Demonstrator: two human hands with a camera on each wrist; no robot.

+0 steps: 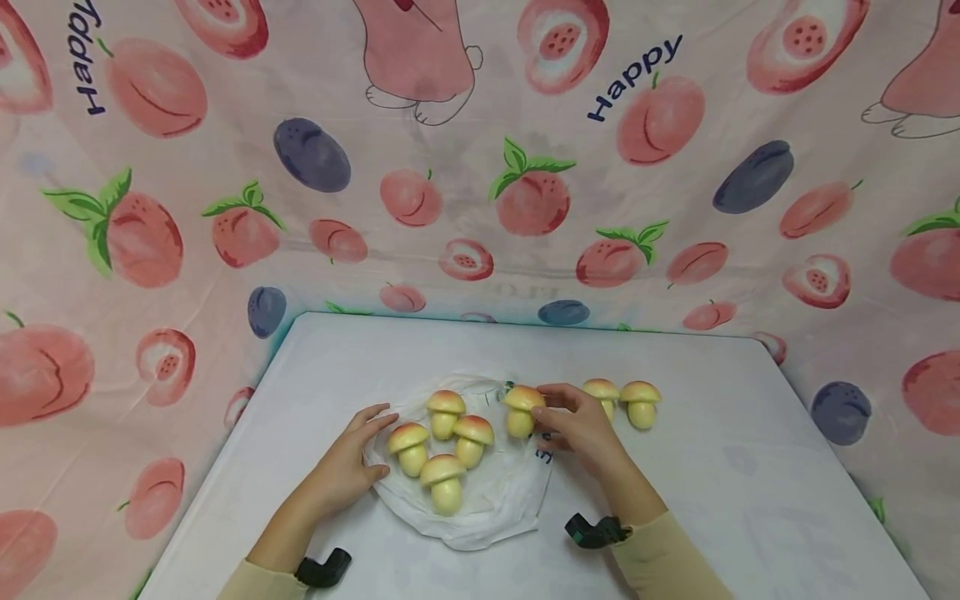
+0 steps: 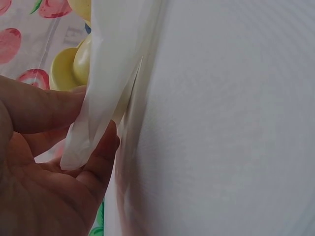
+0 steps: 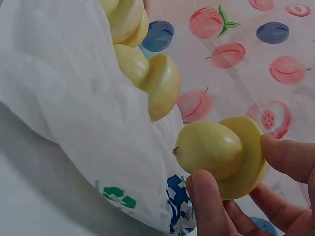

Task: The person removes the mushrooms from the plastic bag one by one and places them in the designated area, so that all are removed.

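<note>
A white plastic bag [image 1: 495, 508] lies spread on the table with several yellow toy mushrooms on it, one of them the front mushroom [image 1: 447, 493]. At the bag's left edge my left hand [image 1: 347, 462] pinches the plastic [image 2: 101, 98] between thumb and fingers, as the left wrist view shows. My right hand [image 1: 581, 425] holds another toy mushroom [image 3: 211, 150] by its cap and stem at the bag's right side. In the right wrist view the mushroom's rounded stem end points toward the bag, close to its printed edge.
Two more toy mushrooms stand on the white table [image 1: 712, 500] right of the bag: one partly behind my right hand, the other mushroom [image 1: 641, 404] in full view. A fruit-print cloth [image 1: 465, 167] hangs behind the table. Each wrist carries a black device [image 1: 324, 568].
</note>
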